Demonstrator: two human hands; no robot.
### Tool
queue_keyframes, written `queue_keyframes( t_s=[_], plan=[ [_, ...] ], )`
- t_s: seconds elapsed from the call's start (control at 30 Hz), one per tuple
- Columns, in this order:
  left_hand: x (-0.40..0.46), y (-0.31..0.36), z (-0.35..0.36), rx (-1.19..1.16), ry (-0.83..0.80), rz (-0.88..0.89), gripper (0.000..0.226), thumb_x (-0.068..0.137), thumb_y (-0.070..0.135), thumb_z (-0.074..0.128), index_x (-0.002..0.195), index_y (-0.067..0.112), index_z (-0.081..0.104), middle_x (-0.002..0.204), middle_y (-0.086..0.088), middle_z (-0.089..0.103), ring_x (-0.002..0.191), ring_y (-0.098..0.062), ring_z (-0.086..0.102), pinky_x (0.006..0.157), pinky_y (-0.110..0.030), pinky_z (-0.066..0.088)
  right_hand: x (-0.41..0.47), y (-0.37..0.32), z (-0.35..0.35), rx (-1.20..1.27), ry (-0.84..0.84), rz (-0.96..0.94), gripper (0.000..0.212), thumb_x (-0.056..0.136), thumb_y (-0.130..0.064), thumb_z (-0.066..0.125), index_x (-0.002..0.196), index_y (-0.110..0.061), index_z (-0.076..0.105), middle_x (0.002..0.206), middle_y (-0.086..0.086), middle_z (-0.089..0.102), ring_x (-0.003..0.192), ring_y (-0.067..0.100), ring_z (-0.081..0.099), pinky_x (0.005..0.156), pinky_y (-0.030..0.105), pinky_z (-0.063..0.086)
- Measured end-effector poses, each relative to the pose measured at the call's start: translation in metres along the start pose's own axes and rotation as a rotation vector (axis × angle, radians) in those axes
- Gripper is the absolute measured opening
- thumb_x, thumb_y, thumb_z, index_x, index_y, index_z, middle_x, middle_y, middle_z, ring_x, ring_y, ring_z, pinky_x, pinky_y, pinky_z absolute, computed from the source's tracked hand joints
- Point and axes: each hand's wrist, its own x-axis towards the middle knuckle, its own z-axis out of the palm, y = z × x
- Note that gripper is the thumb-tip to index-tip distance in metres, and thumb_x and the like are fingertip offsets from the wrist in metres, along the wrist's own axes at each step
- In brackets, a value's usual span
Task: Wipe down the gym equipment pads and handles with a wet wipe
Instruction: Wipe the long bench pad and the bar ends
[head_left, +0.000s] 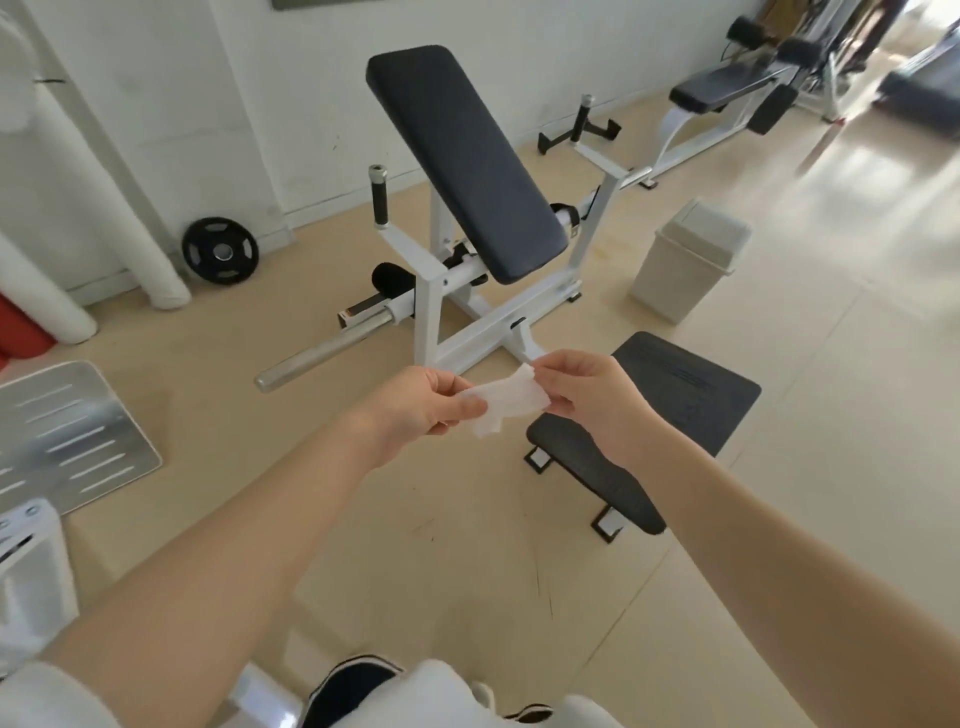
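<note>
A black weight plate (220, 250) leaned against the white wall (130, 104), a beige lidded bin (685, 260) stood on the pale floor (831, 415), and a ribbed metal footplate (67, 431) lay off to one side.

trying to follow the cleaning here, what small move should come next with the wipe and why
Probably finish spreading the wet wipe flat. Both the left hand and right hand pinch its ends in mid-air and it looks crumpled, not yet touching the tilted black pad ahead. An opened wipe would cover more pad surface.
</note>
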Motion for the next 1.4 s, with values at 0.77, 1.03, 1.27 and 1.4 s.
queue_keyframes(
  t_s=[0.77, 1.03, 1.27, 1.4],
  plan=[
    [0.375, 0.171, -0.11, -0.06, -0.15, 0.176, 0.013, 0.089, 0.026, 0.056, 0.094, 0.016, 0.063, 0.078, 0.006, 0.067, 0.071, -0.006, 0.063, 0.064, -0.018, 0.05, 0.378, -0.111, -0.093, -0.051, -0.202, -0.045, 0.01, 0.083, -0.017, 0.065, 0.078, -0.008, 0.067, 0.077, 0.004, 0.061, 0.077, 0.019, 0.052, 0.076, 0.03, 0.042],
    [0.482, 0.199, -0.119, 0.021, -0.279, 0.063, 0.021, 0.086, 0.02, 0.062, 0.065, 0.018, 0.056, 0.052, 0.016, 0.053, 0.052, 0.002, 0.046, 0.058, -0.011, 0.038, 0.476, -0.132, -0.153, 0.07, 0.039, -0.026, 0.01, 0.085, -0.011, 0.061, 0.076, -0.011, 0.064, 0.07, -0.003, 0.063, 0.066, 0.01, 0.058, 0.069, 0.025, 0.049],
    [0.569, 0.217, -0.119, -0.265, -0.124, -0.017, 0.015, 0.095, 0.021, 0.048, 0.088, 0.016, 0.06, 0.093, 0.002, 0.07, 0.094, -0.013, 0.065, 0.092, -0.029, 0.049, 0.559, -0.15, -0.185, -0.015, 0.154, -0.004, 0.014, 0.088, -0.01, 0.059, 0.075, -0.013, 0.061, 0.079, 0.005, 0.059, 0.077, 0.019, 0.057, 0.077, 0.035, 0.054],
    [0.606, 0.217, -0.118, -0.284, 0.028, -0.002, 0.017, 0.09, 0.028, 0.056, 0.104, 0.019, 0.056, 0.11, -0.006, 0.066, 0.105, -0.023, 0.063, 0.093, -0.037, 0.051, 0.613, -0.152, -0.182, -0.177, 0.224, 0.079, 0.013, 0.086, -0.015, 0.061, 0.073, -0.015, 0.061, 0.079, 0.004, 0.058, 0.078, 0.02, 0.058, 0.074, 0.034, 0.057]
  ],
)
